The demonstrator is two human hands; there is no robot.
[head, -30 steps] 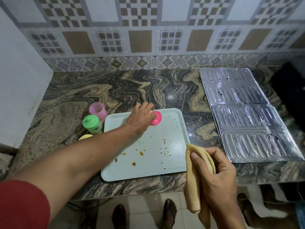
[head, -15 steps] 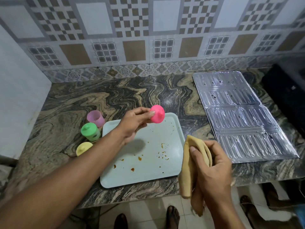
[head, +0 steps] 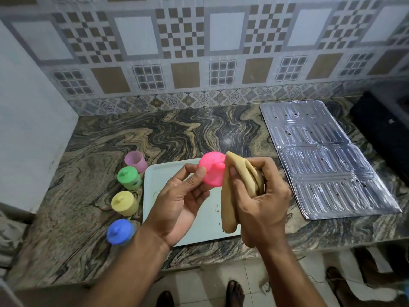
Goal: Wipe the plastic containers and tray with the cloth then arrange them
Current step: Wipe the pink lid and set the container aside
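Left hand (head: 181,202) pinched the small pink plastic container (head: 211,171) aloft above the pale tray (head: 155,180), lid turned toward the folded tan cloth (head: 238,185) clenched in the right hand (head: 259,196), seemingly presented for wiping

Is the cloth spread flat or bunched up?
Bunched: the cloth is gathered in the right hand, its end hanging, touching the pink container.

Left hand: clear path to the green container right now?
Probably not yet: the left hand is holding the pink container. The green container stands uncovered beside the tray, so the way looks open once it lets go.
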